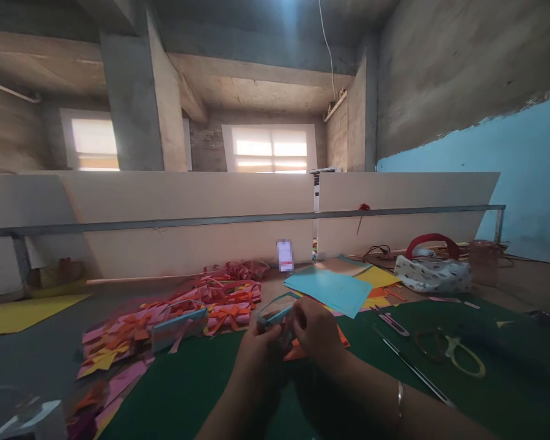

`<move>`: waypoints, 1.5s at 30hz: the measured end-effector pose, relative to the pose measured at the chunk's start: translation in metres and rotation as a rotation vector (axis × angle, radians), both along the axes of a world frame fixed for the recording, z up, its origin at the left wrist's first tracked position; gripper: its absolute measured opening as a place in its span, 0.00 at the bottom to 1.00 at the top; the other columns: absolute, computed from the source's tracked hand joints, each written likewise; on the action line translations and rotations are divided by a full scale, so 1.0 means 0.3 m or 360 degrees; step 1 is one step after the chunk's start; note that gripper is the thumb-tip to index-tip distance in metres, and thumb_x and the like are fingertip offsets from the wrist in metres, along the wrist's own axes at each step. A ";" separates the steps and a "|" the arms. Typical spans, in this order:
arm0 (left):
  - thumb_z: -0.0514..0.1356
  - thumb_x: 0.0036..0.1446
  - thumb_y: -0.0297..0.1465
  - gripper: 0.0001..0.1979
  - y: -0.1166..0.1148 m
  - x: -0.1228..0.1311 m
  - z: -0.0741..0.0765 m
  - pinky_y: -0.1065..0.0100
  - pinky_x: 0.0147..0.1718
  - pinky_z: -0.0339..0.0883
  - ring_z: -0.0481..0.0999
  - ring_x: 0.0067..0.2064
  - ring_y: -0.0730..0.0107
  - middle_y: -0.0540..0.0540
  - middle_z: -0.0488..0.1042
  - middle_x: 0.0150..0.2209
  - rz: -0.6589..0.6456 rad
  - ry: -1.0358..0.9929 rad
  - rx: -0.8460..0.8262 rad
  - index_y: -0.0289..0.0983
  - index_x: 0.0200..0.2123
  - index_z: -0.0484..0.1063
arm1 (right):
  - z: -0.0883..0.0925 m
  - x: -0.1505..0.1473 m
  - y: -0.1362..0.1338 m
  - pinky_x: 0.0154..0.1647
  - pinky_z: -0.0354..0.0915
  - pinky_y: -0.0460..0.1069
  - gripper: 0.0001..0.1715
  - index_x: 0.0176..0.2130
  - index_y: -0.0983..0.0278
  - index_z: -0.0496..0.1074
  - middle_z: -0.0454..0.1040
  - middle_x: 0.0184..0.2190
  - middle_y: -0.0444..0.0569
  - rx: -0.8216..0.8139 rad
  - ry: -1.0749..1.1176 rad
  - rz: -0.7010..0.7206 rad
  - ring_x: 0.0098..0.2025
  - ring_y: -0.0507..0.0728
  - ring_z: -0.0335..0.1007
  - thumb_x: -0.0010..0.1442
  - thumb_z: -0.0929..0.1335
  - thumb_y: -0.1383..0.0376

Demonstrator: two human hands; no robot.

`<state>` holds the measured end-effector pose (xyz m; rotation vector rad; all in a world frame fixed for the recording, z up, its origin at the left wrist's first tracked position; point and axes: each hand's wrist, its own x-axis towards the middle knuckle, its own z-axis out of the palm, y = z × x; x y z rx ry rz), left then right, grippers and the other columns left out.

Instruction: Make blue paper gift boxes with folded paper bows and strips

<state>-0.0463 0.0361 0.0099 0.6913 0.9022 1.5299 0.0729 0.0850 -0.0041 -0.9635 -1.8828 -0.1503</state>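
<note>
Both my hands meet over the green mat [187, 391] at the table's near middle. My left hand [256, 345] and my right hand [316, 330] are closed together on a small light-blue paper piece [275, 315] with a thin looped strip rising from it. A bracelet sits on my right wrist. Just left of my hands lies a finished light-blue paper basket [178, 327] on its side.
A heap of pink, red and orange paper pieces [174, 311] spreads left. Blue and yellow sheets [334, 287] lie behind my hands. Yellow-handled scissors [458, 354], a long thin rod [412, 366], a patterned bag [433, 272] and a phone [285, 255] stand right and back.
</note>
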 end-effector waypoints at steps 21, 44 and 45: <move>0.60 0.50 0.21 0.10 -0.001 -0.012 -0.007 0.61 0.38 0.72 0.76 0.30 0.72 0.48 0.74 0.32 0.0019 -0.0099 -0.0091 0.39 0.33 0.64 | 0.020 -0.002 -0.009 0.35 0.62 0.50 0.07 0.38 0.65 0.64 0.67 0.34 0.51 0.0246 -0.0120 -0.0098 0.36 0.58 0.63 0.55 0.63 0.71; 0.61 0.40 0.20 0.16 0.001 -0.011 -0.007 0.64 0.29 0.70 0.74 0.26 0.70 0.49 0.73 0.26 0.0044 0.0107 -0.0069 0.38 0.35 0.66 | 0.082 0.045 0.000 0.36 0.61 0.49 0.13 0.37 0.64 0.69 0.72 0.36 0.50 0.0253 -0.0298 0.0170 0.38 0.56 0.64 0.53 0.63 0.76; 0.61 0.39 0.20 0.16 0.002 -0.010 -0.008 0.65 0.29 0.69 0.74 0.25 0.70 0.50 0.73 0.25 0.0051 0.0123 -0.0054 0.38 0.35 0.66 | 0.087 0.047 0.001 0.37 0.61 0.50 0.13 0.38 0.63 0.70 0.73 0.35 0.48 0.0253 -0.0337 0.0193 0.38 0.56 0.65 0.53 0.64 0.76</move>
